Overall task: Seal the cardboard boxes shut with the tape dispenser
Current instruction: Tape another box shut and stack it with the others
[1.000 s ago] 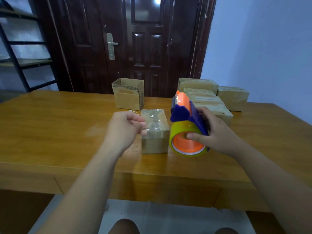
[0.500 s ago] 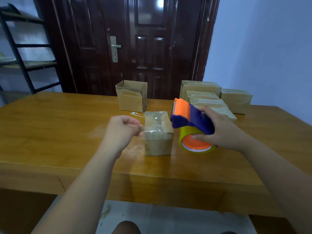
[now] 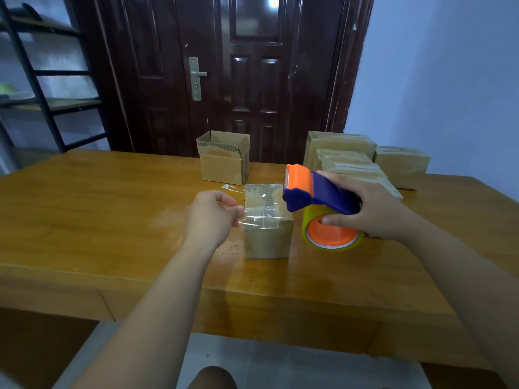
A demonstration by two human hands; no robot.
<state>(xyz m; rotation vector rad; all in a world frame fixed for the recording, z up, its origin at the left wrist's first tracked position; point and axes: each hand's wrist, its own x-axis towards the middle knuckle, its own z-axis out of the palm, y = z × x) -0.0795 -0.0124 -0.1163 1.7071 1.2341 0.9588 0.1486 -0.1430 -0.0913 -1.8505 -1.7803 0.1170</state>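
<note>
Head view, the only one:

- Small brown cardboard box (image 3: 268, 234) sits on the wooden worktop (image 3: 98, 206), near the front edge and between the two hands. Its top flaps are down and already carry clear film.
- Judgement: the box is light and probably empty, so it will slide or tip if the tape is pulled sideways. The cardboard is stiff enough to press on but dents at the flap seam. Brace it on the top or a side wall, not on the seam.
- Clear tape strip (image 3: 259, 217) runs off the box's near top edge to the left. It's thin, limp and sticky, and will likely fold onto itself if it goes slack. Best held at the very end and kept taut.
- Left hand (image 3: 210, 217): the fingers are curled and the thumb and fingertips pinch the free end of the strip, just left of the box. The forearm reaches straight in from the lower left.
- Blue-and-orange plastic tape dispenser (image 3: 317, 189) is rigid and easy to grip by its blue handle. The cutter is presumably under the orange head, so keep fingers off that end.
- Right hand (image 3: 373, 209) wraps over the blue handle, with the thumb on the orange core of the yellowish tape roll (image 3: 309, 220). The dispenser's head is at the box's far right top corner, and I can't tell whether it touches. The roll is just right of the box.
- Behind: an open-topped cardboard box (image 3: 223, 161) is not yet sealed. A group of sealed cardboard boxes (image 3: 341, 144) sits at the far right.
- A crumpled scrap of clear tape (image 3: 231, 188) lies on the worktop behind the left hand.
</note>
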